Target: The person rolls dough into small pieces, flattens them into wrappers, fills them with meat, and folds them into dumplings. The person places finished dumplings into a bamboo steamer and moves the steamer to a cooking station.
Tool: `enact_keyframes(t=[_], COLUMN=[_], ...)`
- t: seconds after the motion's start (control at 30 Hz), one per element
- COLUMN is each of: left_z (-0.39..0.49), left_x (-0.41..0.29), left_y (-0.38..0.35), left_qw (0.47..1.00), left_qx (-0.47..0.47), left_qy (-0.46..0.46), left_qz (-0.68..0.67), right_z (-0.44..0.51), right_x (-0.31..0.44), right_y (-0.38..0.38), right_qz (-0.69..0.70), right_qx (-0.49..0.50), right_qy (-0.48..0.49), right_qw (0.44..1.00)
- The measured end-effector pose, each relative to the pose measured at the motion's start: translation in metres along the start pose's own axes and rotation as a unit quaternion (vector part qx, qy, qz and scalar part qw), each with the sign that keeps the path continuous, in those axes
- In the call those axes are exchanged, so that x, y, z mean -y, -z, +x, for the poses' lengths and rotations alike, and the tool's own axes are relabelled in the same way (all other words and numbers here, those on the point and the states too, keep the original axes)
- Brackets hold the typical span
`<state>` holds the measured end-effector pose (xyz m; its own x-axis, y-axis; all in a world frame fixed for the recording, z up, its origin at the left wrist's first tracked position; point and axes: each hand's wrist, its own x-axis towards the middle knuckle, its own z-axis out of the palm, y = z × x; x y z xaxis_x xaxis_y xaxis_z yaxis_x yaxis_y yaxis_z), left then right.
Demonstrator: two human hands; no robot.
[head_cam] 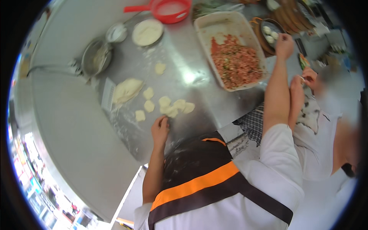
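Observation:
My left hand is low over the steel table, its fingers curled at the near edge of a cluster of flattened dough pieces. Whether it pinches one of them is hidden. More small dough pieces lie to the left, beside a larger lump of dough. My right hand reaches far forward to the rim of a round steamer basket. Several white filled buns sit inside it. The fingers of this hand are bent together, and what is between them cannot be made out.
A white tub of minced meat filling stands left of my right arm. Behind are a red strainer, a plate of flour and a metal bowl. A white scraper touches the dough lump. A co-worker's hands are close at right.

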<state>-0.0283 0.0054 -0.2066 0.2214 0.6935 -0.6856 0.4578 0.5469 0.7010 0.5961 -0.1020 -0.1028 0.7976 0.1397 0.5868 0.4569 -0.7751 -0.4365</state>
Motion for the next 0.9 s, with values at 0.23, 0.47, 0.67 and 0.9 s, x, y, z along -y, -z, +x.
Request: enact_keyframes(t=[0.23, 0.47, 0.67, 0.9], left_z=[0.023, 0.022, 0.009, -0.049], left_x=[-0.008, -0.009, -0.011, -0.056], left_y=[-0.022, -0.040, -0.025, -0.027], left_qw=[0.928, 0.823, 0.946, 0.919], left_qx=[-0.125, -0.107, -0.010, 0.201], left_qy=[-0.254, -0.364, -0.201, 0.003], left_qz=[0.242, 0.422, 0.255, -0.339], right_z=[-0.136, -0.274, -0.275, -0.248], right_x=[0.030, 0.052, 0.085, 0.063], right_y=[0.079, 0.130, 0.133, 0.140], right_qz=[0.217, 0.234, 0.192, 0.180], right_qx=[0.006, 0.247, 0.282, 0.264], right_qy=[-0.034, -0.051, 0.106, 0.144], right_qw=[0.975, 0.939, 0.934, 0.937])
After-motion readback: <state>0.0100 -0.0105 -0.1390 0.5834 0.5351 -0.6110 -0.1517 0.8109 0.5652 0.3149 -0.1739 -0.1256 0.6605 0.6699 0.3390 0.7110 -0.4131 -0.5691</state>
